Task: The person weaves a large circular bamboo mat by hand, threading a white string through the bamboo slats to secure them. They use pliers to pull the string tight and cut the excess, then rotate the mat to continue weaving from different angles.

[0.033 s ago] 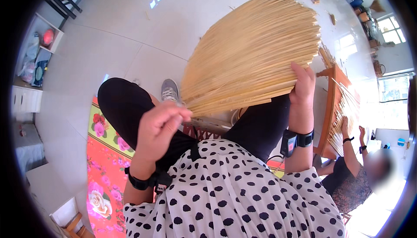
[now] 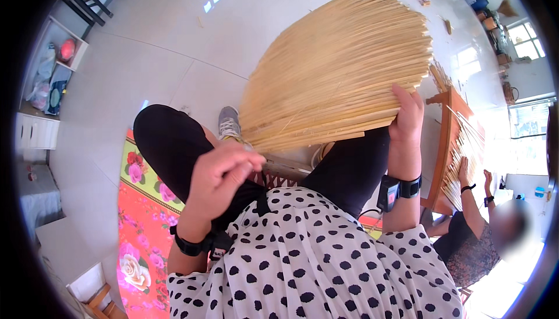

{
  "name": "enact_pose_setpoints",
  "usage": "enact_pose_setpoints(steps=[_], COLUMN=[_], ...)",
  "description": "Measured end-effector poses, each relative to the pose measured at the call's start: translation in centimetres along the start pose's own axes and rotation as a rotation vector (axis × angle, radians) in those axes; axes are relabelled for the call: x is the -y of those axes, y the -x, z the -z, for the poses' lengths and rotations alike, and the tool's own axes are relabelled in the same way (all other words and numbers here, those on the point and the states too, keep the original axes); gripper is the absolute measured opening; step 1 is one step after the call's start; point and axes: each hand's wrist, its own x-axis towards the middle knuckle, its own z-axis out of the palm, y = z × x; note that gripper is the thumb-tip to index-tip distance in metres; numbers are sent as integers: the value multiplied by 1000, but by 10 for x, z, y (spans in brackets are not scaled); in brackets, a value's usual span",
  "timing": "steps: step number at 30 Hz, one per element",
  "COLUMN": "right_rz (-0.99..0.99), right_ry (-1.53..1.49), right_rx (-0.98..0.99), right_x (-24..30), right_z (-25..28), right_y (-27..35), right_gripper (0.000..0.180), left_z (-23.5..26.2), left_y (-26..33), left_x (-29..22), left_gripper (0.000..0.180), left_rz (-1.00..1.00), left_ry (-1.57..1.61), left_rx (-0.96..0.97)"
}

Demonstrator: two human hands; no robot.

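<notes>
Right hand (image 2: 407,118) pinches the near edge of the straw fan (image 2: 338,68), which spreads forward-left of that grip. Left hand (image 2: 224,173) curls beside the narrow end (image 2: 259,143); pinch: cannot tell. Likely step: end-adjusting; next calls for steady right-hand support.

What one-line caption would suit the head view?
Right hand holding a stalk fan by its edge, left hand near its narrow end; a co-worker at a wooden table.
</notes>
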Motion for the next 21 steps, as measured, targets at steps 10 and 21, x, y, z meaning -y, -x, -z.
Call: enact_pose_setpoints(steps=[10,21], right_rz=[111,117], right_ry=[-421,-468], right_rx=[64,154], right_x=[-15,-31], right_z=[5,21], right_y=[23,15], right_gripper=[29,34], left_z=[-16,71], left_y=[2,-126], left_x=[-25,-168], left_gripper=[15,28], left_rz=[-2,-560], left_ry=[-113,-271], left_rx=[-232,-445])
